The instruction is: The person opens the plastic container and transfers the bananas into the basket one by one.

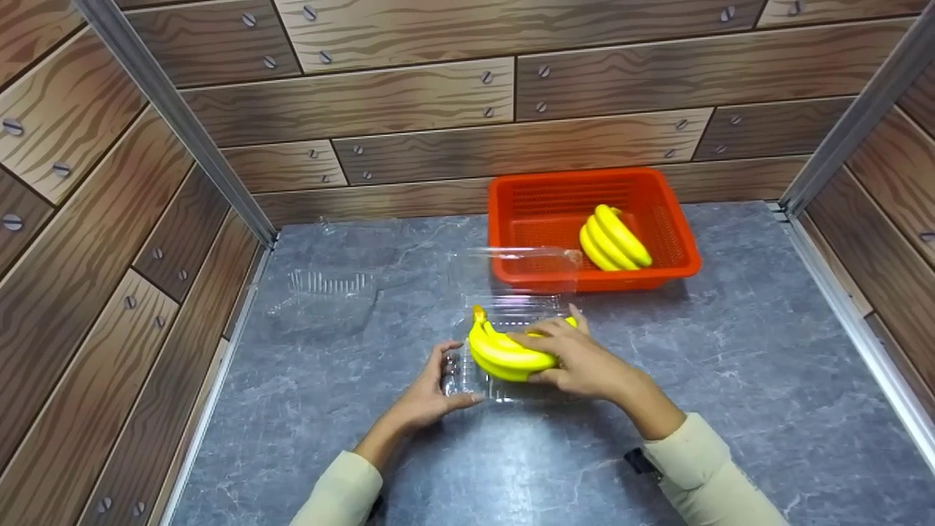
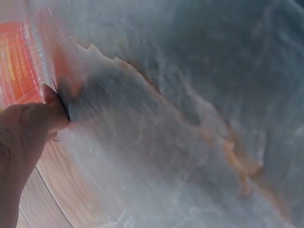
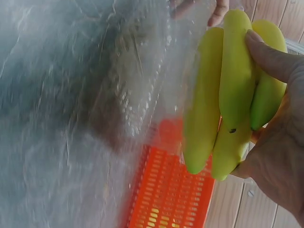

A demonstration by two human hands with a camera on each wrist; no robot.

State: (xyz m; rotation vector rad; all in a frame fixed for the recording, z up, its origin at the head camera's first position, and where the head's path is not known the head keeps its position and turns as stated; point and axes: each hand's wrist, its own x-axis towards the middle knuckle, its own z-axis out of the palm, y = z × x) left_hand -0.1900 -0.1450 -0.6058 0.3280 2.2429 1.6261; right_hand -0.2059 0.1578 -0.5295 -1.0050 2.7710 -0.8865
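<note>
A bunch of yellow bananas (image 1: pixel 508 354) is in my right hand (image 1: pixel 584 361), its stem end to the left. In the right wrist view, the thumb and fingers grip the bananas (image 3: pixel 235 80) from either side, and their tips show green. Beneath the bunch lies a clear plastic clamshell box (image 1: pixel 500 396), its lid raised at the back and overlapping the red basket in the head view. My left hand (image 1: pixel 427 391) holds the box's left end, thumb at the front and fingers farther back. Much of the box's inside is hidden by the bananas and right hand.
A red plastic basket (image 1: pixel 526 279) with another banana bunch (image 1: pixel 613 239) stands at the back, right of centre. More clear plastic packaging (image 1: pixel 332 285) lies at the back left. Wood-patterned walls (image 1: pixel 424 153) close off the grey tabletop (image 1: pixel 738 351) behind and at both sides.
</note>
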